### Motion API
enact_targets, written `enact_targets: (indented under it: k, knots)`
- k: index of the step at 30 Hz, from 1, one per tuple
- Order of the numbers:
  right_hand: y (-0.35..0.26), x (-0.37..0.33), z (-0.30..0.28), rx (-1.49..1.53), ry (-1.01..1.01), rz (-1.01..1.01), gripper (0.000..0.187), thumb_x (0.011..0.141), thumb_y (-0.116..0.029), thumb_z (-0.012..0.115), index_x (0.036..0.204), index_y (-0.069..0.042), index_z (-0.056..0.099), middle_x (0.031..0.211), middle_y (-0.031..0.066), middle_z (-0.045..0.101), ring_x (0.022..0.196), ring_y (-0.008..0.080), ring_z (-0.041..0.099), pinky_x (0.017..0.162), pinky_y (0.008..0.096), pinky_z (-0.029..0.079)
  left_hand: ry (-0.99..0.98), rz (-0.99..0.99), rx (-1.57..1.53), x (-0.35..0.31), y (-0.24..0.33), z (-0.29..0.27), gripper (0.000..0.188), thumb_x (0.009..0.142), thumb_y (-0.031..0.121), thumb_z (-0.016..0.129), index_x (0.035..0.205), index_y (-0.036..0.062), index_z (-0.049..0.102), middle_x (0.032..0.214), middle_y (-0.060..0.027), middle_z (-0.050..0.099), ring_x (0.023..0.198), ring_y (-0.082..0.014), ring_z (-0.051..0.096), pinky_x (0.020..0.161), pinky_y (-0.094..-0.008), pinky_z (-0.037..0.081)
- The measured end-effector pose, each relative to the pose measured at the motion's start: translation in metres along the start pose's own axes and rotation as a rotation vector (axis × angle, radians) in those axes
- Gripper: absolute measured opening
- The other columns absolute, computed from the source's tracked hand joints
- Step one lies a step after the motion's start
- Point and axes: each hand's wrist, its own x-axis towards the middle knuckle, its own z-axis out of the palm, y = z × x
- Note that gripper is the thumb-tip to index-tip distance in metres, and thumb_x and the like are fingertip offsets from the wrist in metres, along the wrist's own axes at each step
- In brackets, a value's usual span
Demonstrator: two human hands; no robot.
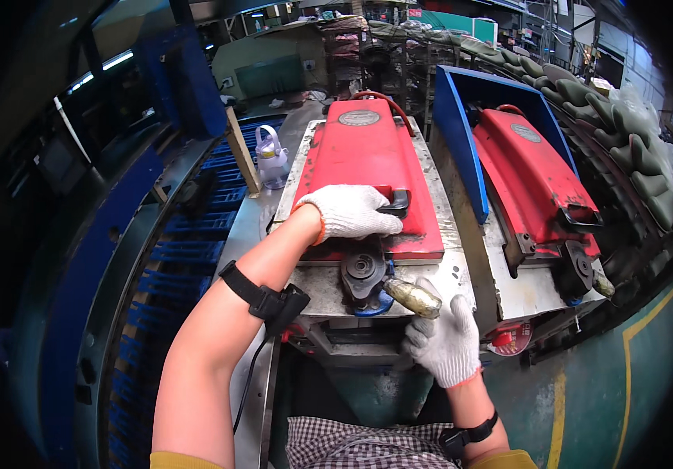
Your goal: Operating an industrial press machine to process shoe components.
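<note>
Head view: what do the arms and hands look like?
Left hand and right hand wear white knit gloves edged in orange. The left forearm carries a black strap with a boxy black device and black cable; the right forearm, a black strap with a dark unit. Mustard-yellow sleeves show at the lower edge.

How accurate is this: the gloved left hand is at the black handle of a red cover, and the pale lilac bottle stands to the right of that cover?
One slip: the pale lilac bottle stands to the left of that red cover, as the head view shows.
</note>
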Motion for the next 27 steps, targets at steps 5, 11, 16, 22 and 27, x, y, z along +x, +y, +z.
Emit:
enact_targets:
  k: [5, 11, 16, 22, 27]
  knots:
    - [-0.021, -0.008, 0.006, -1.112, 0.232, -0.745, 0.042, 0.105, -0.021, 0.061, 0.139, 0.005, 0.056, 0.088, 0.0066, 0.061, 0.078, 0.014, 0.059, 0.075, 0.0295, 0.052, 0.005, -0.034, -0.046, 0.002, -0.004, 0.001, 0.047, 0.092, 0.054, 0.067, 0.094, 0.0081, 0.076, 0.073, -0.0055, 0.067, 0.069, -0.018, 0.065, 0.068, -0.0349, 0.05]
    - [-0.009, 0.034, 0.056, -1.713, 0.015, -1.031, 0.022, 0.094, -0.01, 0.073, 0.115, -0.003, 0.071, 0.095, 0.0115, 0.069, 0.088, 0.0234, 0.068, 0.082, 0.0343, 0.055, -0.012, -0.077, -0.109, 0.004, 0.002, -0.001, 0.039, 0.091, 0.047, 0.072, 0.086, 0.0089, 0.071, 0.065, -0.003, 0.062, 0.06, -0.0129, 0.058, 0.057, -0.0319, 0.045]
    - [-0.003, 0.041, 0.061, -1.975, 0.167, -0.76, 0.021, 0.09, -0.023, 0.078, 0.099, -0.006, 0.072, 0.091, 0.0166, 0.073, 0.084, 0.0346, 0.074, 0.077, 0.0435, 0.058, -0.171, -0.06, -0.319, 0.025, -0.014, -0.001, 0.035, 0.095, 0.042, 0.073, 0.09, 0.0073, 0.07, 0.069, -0.0035, 0.065, 0.058, -0.0113, 0.058, 0.055, -0.0278, 0.045]
    - [-0.014, 0.046, 0.076, -2.345, 0.071, -0.444, 0.04, 0.093, -0.042, 0.07, 0.107, -0.005, 0.065, 0.084, 0.0187, 0.074, 0.081, 0.038, 0.074, 0.073, 0.0489, 0.057, -0.207, -0.063, -0.347, 0.027, -0.016, -0.005, 0.041, 0.097, 0.042, 0.073, 0.091, 0.002, 0.069, 0.08, -0.0086, 0.075, 0.066, -0.0133, 0.07, 0.062, -0.0279, 0.059]
    - [-0.014, 0.044, 0.069, -2.281, 0.09, -0.548, 0.039, 0.092, -0.042, 0.071, 0.106, -0.006, 0.064, 0.082, 0.0191, 0.073, 0.079, 0.038, 0.074, 0.072, 0.0498, 0.057, -0.173, -0.048, -0.434, 0.028, -0.014, -0.003, 0.04, 0.1, 0.043, 0.072, 0.094, 0.0027, 0.072, 0.08, -0.0081, 0.076, 0.065, -0.0138, 0.071, 0.063, -0.0277, 0.059]
